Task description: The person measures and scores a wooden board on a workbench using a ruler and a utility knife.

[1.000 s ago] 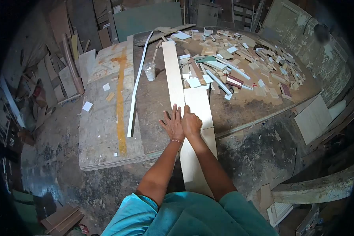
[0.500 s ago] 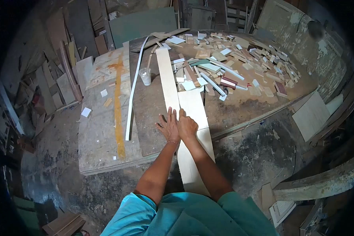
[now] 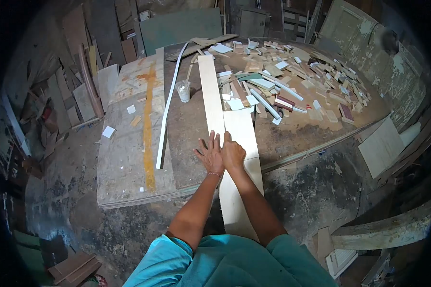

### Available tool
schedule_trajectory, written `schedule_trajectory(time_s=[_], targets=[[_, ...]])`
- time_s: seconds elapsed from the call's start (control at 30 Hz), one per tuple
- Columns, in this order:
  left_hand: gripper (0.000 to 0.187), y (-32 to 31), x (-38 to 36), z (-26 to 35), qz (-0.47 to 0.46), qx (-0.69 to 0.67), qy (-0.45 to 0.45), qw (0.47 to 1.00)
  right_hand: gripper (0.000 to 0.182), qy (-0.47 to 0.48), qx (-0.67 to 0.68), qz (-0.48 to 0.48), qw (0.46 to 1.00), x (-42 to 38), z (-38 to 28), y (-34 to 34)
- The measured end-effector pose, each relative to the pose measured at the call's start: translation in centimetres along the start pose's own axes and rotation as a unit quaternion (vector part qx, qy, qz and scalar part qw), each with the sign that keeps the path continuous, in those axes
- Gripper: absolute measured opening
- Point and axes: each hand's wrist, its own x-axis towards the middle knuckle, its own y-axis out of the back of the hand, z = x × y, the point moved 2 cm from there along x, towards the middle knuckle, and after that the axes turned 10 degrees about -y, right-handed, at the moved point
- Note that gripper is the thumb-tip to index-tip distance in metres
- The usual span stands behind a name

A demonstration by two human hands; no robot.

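My left hand point(image 3: 210, 155) lies with its fingers spread on the lower end of a long pale wooden strip point(image 3: 209, 91). Right beside it, my right hand point(image 3: 233, 153) is closed, its index finger pointing forward along the strip's right edge; whatever it grips is too hidden to name. Beneath my right hand is a wider pale board point(image 3: 244, 129), crossed by a thin line. Its near part point(image 3: 237, 210) extends past the table's front edge toward my body.
On the wooden table point(image 3: 187, 158) are a cup with a stick point(image 3: 183, 92), a long white strip point(image 3: 166, 115) and a heap of wood offcuts point(image 3: 297, 81). A curved beam point(image 3: 383, 230) is at the lower right. Panels lean behind the table.
The view has shifted slightly, so the table and boards appear a little to the right. Both hands keep nearly the same places on the boards.
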Motion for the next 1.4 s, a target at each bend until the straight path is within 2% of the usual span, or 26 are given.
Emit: schedule_trajectory(time_s=[0.07,0.17,0.27,0.3,0.5,0.63,0.73,0.83,0.93,1.03,1.2,1.23,1.33,1.37,1.4], targets=[[0.042,-0.1,0.2,-0.1,-0.004,0.011,-0.003,1.000,0.018,0.018,-0.010,0.004,1.000,-1.1,0.9,0.5],[0.042,-0.2,0.2,-0.1,0.006,0.013,-0.001,1.000,0.017,-0.012,-0.006,-0.032,0.999,-5.6,2.3,1.2],[0.042,-0.6,0.1,-0.2,0.017,0.020,-0.008,1.000,0.016,-0.064,-0.055,-0.088,0.993,-6.4,3.0,1.6],[0.042,-0.7,-0.1,-0.3,0.015,0.021,-0.008,1.000,0.013,-0.031,-0.008,-0.055,0.998,-5.6,3.2,0.8],[0.042,-0.6,0.3,-0.4,0.021,-0.001,-0.005,1.000,0.010,-0.015,-0.010,0.027,0.999,-0.6,-0.3,0.2],[0.041,-0.4,0.3,-0.2,0.000,0.010,-0.003,1.000,0.010,0.006,-0.021,0.017,1.000,-5.1,2.1,1.2],[0.041,-0.2,0.2,0.1,0.000,0.016,0.003,1.000,0.012,-0.026,-0.069,-0.021,0.997,-7.4,3.5,1.1],[0.041,0.0,0.4,0.2,-0.005,0.014,0.003,1.000,0.014,-0.009,-0.013,-0.016,1.000,-6.0,2.4,0.9],[0.041,-0.4,0.2,-0.1,0.003,0.002,0.001,1.000,0.015,0.015,-0.001,0.009,1.000,-2.1,1.2,0.5],[0.041,-0.3,0.4,-0.1,0.019,-0.004,-0.003,1.000,0.016,-0.002,-0.008,0.008,1.000,-0.9,0.5,-0.3],[0.041,-0.2,0.3,-0.1,0.007,0.012,0.009,1.000,0.013,-0.011,-0.007,-0.040,0.999,-6.0,2.4,1.2],[0.041,-0.3,0.6,0.0,0.010,0.011,0.012,1.000,0.014,-0.041,-0.049,-0.078,0.995,-6.9,2.6,1.6],[0.042,-0.3,0.3,-0.2,0.010,0.012,0.010,1.000,0.014,-0.032,-0.017,-0.070,0.997,-6.0,1.6,2.4],[0.042,-0.3,0.4,-0.1,0.012,0.007,0.009,1.000,0.014,-0.017,-0.009,-0.023,1.000,-4.8,1.1,2.0],[0.042,-0.3,0.2,-0.1,0.013,0.002,0.009,1.000,0.014,-0.016,-0.009,-0.022,1.000,-3.4,0.8,1.5]])
